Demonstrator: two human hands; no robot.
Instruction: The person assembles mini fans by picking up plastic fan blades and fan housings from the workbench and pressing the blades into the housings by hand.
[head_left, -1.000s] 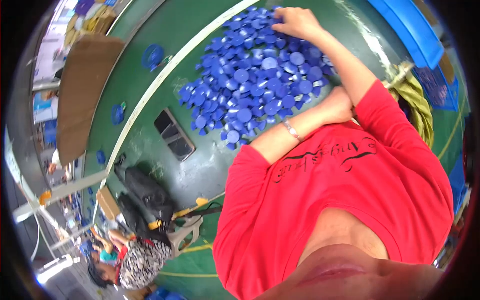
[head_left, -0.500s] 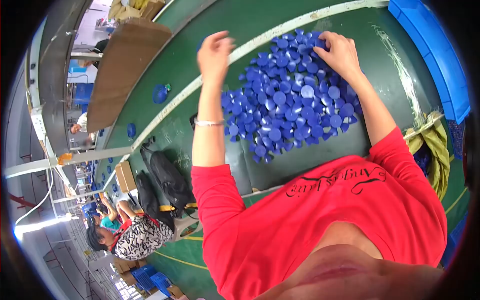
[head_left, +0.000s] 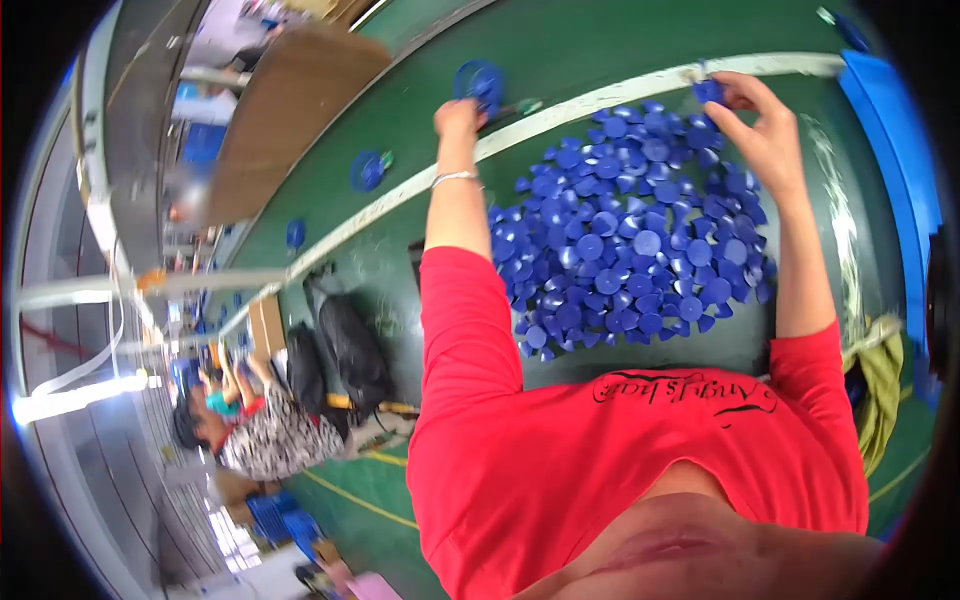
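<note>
My left hand [head_left: 458, 120] reaches over the white rail, its fingers closed at the near edge of a round, see-through blue plastic piece [head_left: 480, 82] on the green belt. Just right of that piece lies a small green-and-white tip [head_left: 530, 106]. My right hand [head_left: 765, 125] pinches a small blue plastic cap [head_left: 709, 91] between thumb and fingers, above the far right side of the pile. Below and between both hands spreads the pile of small blue caps [head_left: 610, 230], with round flat faces and flared sides.
A white rail [head_left: 600, 98] separates the work surface from the green belt [head_left: 620, 45]. More round blue pieces [head_left: 368, 171] lie on the belt. A blue tray [head_left: 895, 170] borders the right. Black bags [head_left: 350, 350] and a seated person [head_left: 275, 430] are at the left.
My left hand has reached farther out and closed at the round blue piece. My right hand has lifted from the pile with a blue cap. The whole view has shifted.
</note>
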